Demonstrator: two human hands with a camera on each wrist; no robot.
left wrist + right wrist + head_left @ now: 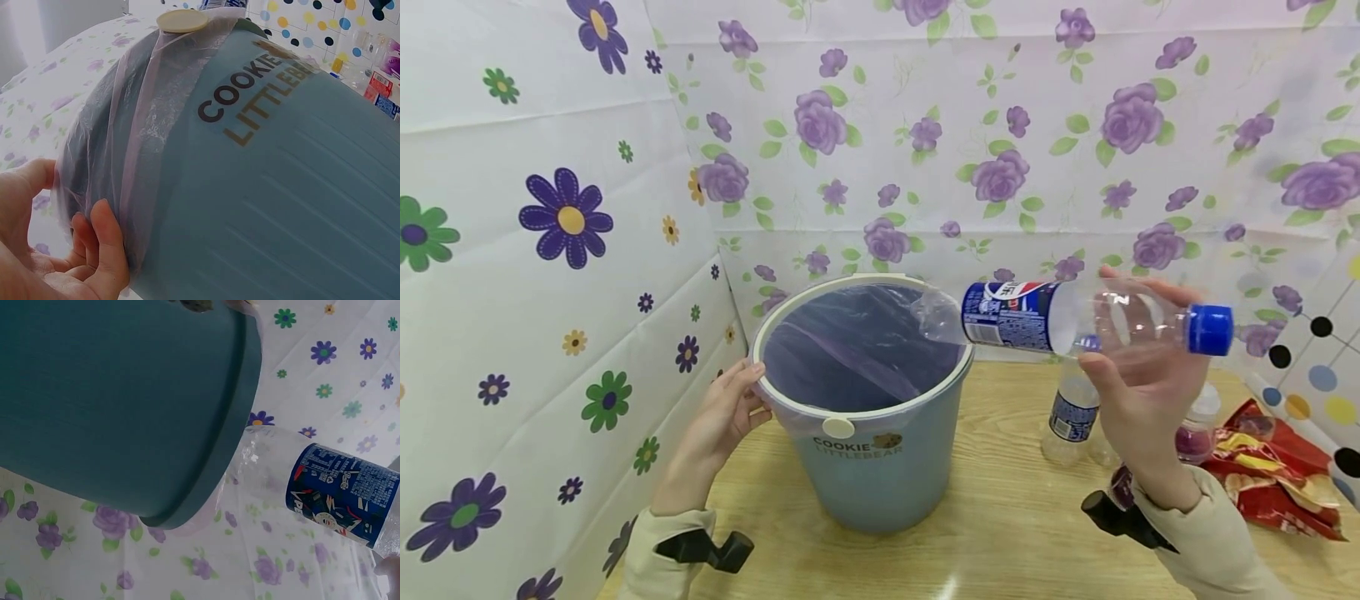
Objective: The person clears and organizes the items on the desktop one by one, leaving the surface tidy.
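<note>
A blue-grey trash can [887, 492] stands on the table, lettered "COOKIE LITTLEBEAR". Its clear, faintly purple bag liner [850, 350] is folded over the pale rim. At the left of the can, my left hand [726, 408] grips the rim and liner, thumb on one side and curled fingers on the other, as the left wrist view also shows. My right hand [1157, 392] holds a clear plastic bottle [1011, 317] by its capped end. The bottle lies sideways, its base over the can's right rim. A blue label [344, 494] wraps it, and the blue cap [1210, 330] is on.
Behind my right hand, another labelled bottle [1071, 417] stands on the wooden table [1000, 517]. Farther right are a pink-and-clear container [1195, 437] and a red snack bag [1277, 475]. Flower-printed sheets [887, 125] enclose the back and left.
</note>
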